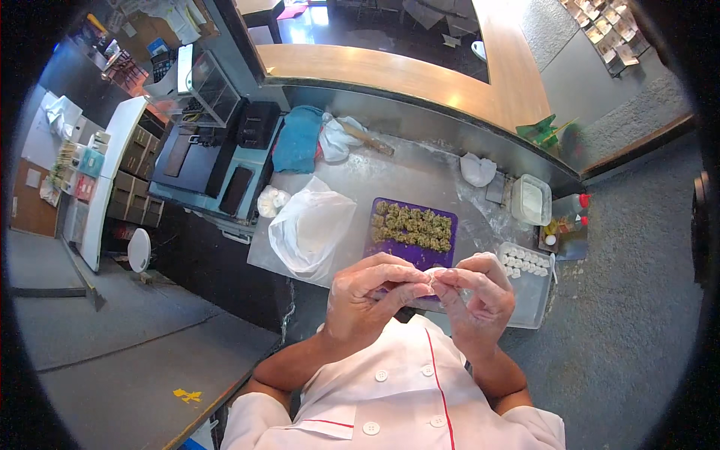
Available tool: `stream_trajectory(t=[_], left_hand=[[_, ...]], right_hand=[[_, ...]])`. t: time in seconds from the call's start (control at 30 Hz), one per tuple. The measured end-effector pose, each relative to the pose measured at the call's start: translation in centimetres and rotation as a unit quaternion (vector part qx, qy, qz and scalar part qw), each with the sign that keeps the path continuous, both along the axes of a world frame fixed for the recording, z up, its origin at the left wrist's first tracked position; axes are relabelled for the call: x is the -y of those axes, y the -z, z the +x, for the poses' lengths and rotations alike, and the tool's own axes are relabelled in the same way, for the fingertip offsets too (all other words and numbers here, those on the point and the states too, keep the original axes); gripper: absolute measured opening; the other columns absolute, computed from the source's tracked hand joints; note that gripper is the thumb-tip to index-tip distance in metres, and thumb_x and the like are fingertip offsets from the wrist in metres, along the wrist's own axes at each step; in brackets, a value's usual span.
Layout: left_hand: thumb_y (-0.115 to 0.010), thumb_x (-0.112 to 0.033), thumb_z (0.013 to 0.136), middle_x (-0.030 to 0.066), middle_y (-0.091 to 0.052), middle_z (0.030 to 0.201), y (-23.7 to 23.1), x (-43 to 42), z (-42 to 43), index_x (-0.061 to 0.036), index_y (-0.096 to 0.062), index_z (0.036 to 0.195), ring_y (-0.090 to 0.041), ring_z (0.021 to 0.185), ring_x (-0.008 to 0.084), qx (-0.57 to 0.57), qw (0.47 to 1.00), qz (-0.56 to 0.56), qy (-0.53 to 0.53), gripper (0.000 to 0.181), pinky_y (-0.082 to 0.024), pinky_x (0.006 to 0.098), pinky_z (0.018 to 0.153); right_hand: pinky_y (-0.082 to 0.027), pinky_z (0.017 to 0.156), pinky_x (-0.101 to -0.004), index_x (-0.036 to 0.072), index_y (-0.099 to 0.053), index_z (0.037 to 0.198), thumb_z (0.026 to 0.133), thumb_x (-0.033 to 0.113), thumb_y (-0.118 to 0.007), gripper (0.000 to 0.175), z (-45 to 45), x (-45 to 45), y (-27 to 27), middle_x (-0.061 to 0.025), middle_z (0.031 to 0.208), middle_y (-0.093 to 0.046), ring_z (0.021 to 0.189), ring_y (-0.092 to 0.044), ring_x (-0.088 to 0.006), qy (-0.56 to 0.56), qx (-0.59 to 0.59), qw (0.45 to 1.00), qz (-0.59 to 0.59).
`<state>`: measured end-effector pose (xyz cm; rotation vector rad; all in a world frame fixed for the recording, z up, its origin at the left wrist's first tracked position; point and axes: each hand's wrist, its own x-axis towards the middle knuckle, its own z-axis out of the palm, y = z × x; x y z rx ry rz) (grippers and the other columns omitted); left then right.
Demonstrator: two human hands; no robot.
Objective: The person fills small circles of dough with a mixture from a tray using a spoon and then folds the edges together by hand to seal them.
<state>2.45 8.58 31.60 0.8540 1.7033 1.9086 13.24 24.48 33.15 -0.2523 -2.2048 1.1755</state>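
Close to my chest, my left hand (365, 301) and my right hand (479, 304) meet at the fingertips. Between them they pinch a small piece of white dough (433, 272), mostly hidden by the fingers. Flour whitens both hands. Just beyond lies a purple tray (408, 258) with several rows of lumpy green-brown balls (416, 220); what they are made of I cannot tell. To the right of my right hand, a whitish plastic tray (526, 306) holds several small white shaped pieces (524, 260) at its far end.
An open white plastic bag (310, 233) stands left on the floury steel table (416, 163). Behind it are a blue cloth (298, 140) and a wooden stick (374, 144). A clear container (531, 199) and red-capped bottles (579, 202) sit at the right. A wooden-topped ledge (394, 64) bounds the back.
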Motion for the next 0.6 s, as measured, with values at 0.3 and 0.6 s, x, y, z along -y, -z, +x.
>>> stream_trajectory(t=[0.3,0.6], left_hand=[[-0.081,0.002,0.085,0.0106,-0.073,0.099,-0.7,0.5,0.1,0.0004,-0.077,0.103,-0.072,0.087,0.0154,-0.102,0.994,-0.036,-0.022,0.019,-0.058,0.0275,0.071],[-0.077,0.0,0.09,0.0102,-0.073,0.1,0.9,0.2,0.4,0.0014,-0.076,0.103,-0.072,0.086,0.0136,0.071,0.997,-0.026,-0.009,0.012,-0.06,0.0255,0.068]], right_hand=[[-0.05,0.072,-0.0275,0.003,-0.079,0.096,0.078,-0.001,-0.086,0.02,-0.1,-0.2,-0.7,-0.0049,0.09,-0.065,0.083,-0.061,-0.0127,-0.061,0.067,0.984,-0.155],[-0.049,0.079,-0.0273,0.001,-0.079,0.099,0.083,-0.001,-0.082,0.017,0.0,-1.1,0.9,-0.0069,0.099,-0.067,0.091,-0.063,-0.0121,-0.114,0.121,0.943,-0.287]])
